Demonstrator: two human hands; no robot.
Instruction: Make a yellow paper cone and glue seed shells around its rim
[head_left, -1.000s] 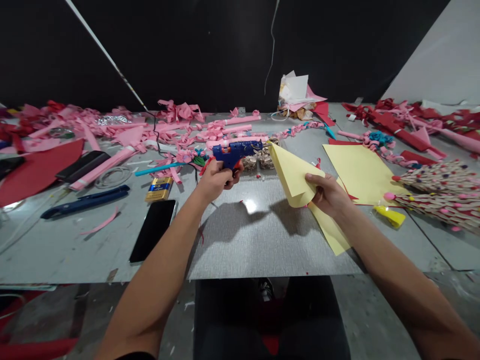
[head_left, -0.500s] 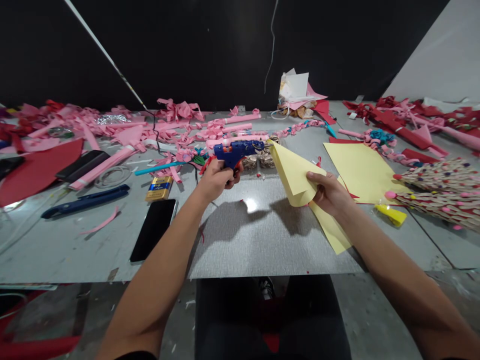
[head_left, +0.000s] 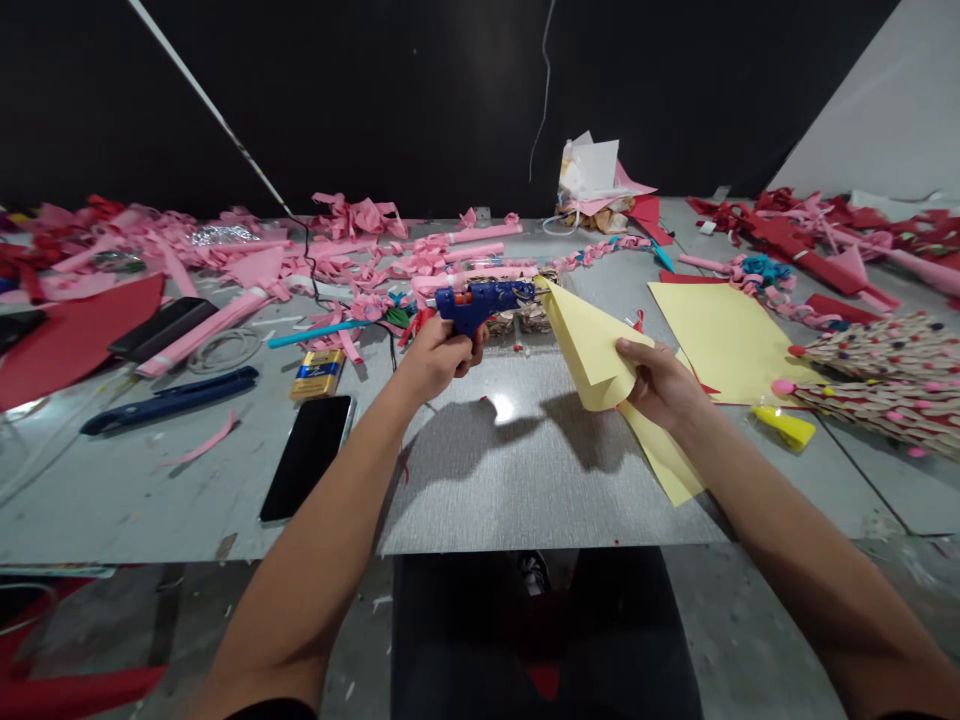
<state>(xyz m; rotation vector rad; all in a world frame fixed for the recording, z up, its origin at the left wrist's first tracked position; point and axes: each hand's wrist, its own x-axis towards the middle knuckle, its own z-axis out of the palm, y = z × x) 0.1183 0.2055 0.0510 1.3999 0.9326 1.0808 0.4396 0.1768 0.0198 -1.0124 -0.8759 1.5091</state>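
1. Seen from the seat, the left hand point(head_left: 441, 358) grips a blue glue gun point(head_left: 476, 303) near twelve o'clock.
2. Its nozzle point(head_left: 541, 292) meets the tip of the yellow paper point(head_left: 589, 345), between twelve and one, pinched by the right hand point(head_left: 664, 388).
3. That paper's already curled cone-like; whether it's stuck, I can't tell.
4. Another yellow sheet point(head_left: 731, 335), toward one, lies flat, uncurled.

The pistol-shaped plastic glue gun point(head_left: 484, 302) in my left hand point(head_left: 441, 358) is deep blue; the curled paper sheet point(head_left: 589, 340) in my right hand point(head_left: 664, 385) is plain pale yellow. At nine o'clock from my left hand, the small boxy packet point(head_left: 317, 375) is gold, banded blue; at three from my right, the tapered bundle point(head_left: 877, 402) is cream, dotted pink and yellow
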